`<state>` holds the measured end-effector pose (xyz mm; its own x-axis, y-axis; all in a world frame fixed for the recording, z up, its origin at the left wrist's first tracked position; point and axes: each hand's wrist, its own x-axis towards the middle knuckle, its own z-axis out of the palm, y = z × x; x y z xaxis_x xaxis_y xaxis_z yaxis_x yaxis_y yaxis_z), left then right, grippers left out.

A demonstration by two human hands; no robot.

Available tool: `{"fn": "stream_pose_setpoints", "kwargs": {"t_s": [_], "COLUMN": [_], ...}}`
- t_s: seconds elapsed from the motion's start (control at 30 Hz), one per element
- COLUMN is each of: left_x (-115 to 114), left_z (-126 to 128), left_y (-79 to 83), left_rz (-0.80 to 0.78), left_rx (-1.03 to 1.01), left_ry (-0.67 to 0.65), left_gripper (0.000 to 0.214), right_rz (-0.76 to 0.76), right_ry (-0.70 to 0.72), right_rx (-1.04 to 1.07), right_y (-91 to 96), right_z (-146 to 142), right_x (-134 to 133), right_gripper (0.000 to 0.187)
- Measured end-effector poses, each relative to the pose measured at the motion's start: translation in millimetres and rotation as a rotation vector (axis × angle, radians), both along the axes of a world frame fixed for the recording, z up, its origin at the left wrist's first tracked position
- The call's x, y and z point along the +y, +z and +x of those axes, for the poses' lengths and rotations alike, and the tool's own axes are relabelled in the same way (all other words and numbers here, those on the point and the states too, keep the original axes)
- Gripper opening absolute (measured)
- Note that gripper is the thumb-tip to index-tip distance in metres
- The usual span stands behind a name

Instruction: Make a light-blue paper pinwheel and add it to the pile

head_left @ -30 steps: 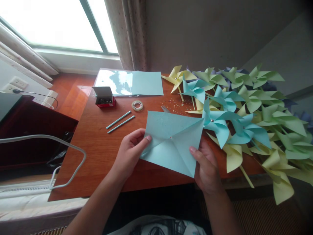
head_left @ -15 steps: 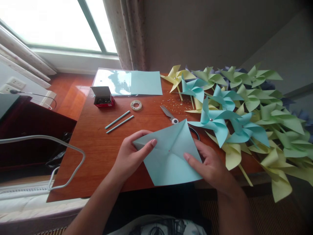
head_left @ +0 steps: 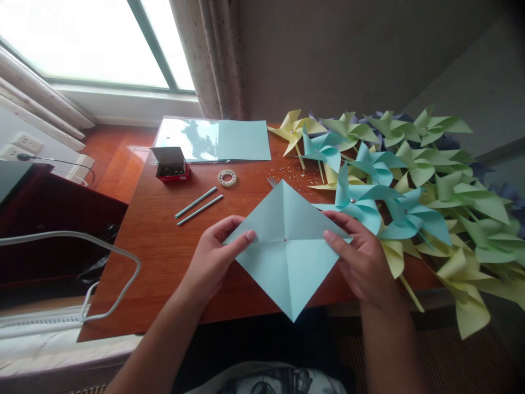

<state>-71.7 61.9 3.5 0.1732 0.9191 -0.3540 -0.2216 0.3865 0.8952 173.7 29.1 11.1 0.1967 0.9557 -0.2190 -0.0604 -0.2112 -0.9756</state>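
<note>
A square of light blue paper (head_left: 286, 268) is stretched between both hands, turned so that one corner points away and one points toward the person. It is over the near edge of the table (head_left: 159, 268), with creases running from corner to corner and a small reddish dot where they meet. The left hand (head_left: 215, 257) is mostly closed, pinching the paper's left corner with the thumb on top and the fingers curled beneath. The right hand (head_left: 359, 260) pinches the right corner the same way, fingers bent behind the sheet.

Just beyond the paper's far corner, the tips of some scissors (head_left: 272, 183) poke out, the rest hidden. Left of the paper lie two thin blue sticks (head_left: 196, 202), side by side but apart. Beyond these sticks, also left of the paper, are a roll of tape (head_left: 220, 178) and a small open red box (head_left: 176, 175) with dark contents. Farther beyond the paper is a clear packet (head_left: 192, 145), a blue sheet (head_left: 245, 140) showing at its right end. Right of the paper spreads a crowd of blue, yellow, green and purple pinwheels (head_left: 422, 164), many overlapping; pale crumbs (head_left: 301, 176) are scattered beyond the paper.
</note>
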Motion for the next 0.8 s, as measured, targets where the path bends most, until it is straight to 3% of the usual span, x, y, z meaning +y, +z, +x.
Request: {"fn": "stream_pose_setpoints", "kwargs": {"t_s": [0.17, 0.57, 0.7, 0.8], "left_x": [-0.5, -0.3, 0.0, 1.0], "left_z": [-2.1, -0.9, -1.2, -0.4], "left_y": [-5.1, -4.3, -4.4, -4.8], "left_rz": [0.049, 0.025, 0.024, 0.021], "left_rx": [0.012, -0.028, -0.044, -0.057], "left_ry": [-0.082, -0.013, -0.011, -0.002], "left_gripper": [0.020, 0.020, 0.021, 0.022], "right_rz": [0.084, -0.069, -0.120, -0.133], "right_ry": [-0.083, 0.141, 0.072, 0.029], "right_rx": [-0.032, 0.390, 0.546, 0.540], "right_y": [1.9, 4.0, 1.7, 1.2], "right_z": [-4.8, -35.8, -38.3, -38.0], "right_x": [7.9, -3.5, -4.6, -3.7], "right_gripper": [0.037, 0.044, 0.038, 0.038]}}
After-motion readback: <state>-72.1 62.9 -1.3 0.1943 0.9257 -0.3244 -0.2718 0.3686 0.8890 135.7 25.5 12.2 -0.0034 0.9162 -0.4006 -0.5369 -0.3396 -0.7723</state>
